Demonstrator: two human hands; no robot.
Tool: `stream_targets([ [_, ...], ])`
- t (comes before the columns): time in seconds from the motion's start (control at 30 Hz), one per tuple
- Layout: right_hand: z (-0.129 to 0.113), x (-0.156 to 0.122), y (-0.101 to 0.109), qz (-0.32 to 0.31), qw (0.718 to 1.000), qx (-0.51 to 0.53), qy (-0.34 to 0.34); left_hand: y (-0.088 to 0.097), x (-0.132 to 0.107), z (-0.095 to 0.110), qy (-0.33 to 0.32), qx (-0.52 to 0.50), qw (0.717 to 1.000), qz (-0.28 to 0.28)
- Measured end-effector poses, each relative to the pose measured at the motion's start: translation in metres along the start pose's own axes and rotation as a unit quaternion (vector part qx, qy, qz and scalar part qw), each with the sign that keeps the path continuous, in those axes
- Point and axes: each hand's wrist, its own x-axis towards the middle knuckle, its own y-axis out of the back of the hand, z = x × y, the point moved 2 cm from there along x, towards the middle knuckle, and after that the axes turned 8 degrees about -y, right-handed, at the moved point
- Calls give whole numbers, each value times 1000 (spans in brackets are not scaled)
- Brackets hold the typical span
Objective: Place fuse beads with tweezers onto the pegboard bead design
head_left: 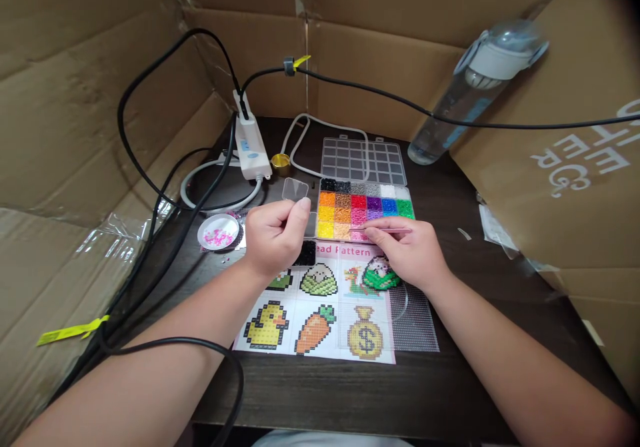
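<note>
My left hand (pixel 274 237) is closed in a pinch on a small clear square plate (pixel 295 189), held above the table just left of the bead box (pixel 367 210). My right hand (pixel 407 250) is closed on thin metal tweezers (pixel 387 230), whose tips point left into the pink beads in the box's front row. The box holds several compartments of coloured beads, and its clear lid lies open behind. Under both hands lies a bead pattern sheet (pixel 320 307) with a duck, a carrot and a money bag. A partly beaded green figure (pixel 380 275) sits under my right hand on a clear pegboard (pixel 415 317).
A small white dish of pink beads (pixel 219 232) sits to the left. A white power adapter (pixel 250 147) with black and white cables lies at the back left, beside a gold cap (pixel 281 162). A clear water bottle (pixel 465 94) leans at the back right. Cardboard walls surround the dark table.
</note>
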Motion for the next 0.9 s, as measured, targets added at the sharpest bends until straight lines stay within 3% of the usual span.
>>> stream_targets([
  [0.6,2,0,0,3,1000,-17,-1,-1,-1,0,12,-6,1000,-3],
  [0.9,-13,-10,17,72,997,11,22,-2,-1,0,17,-9,1000,0],
])
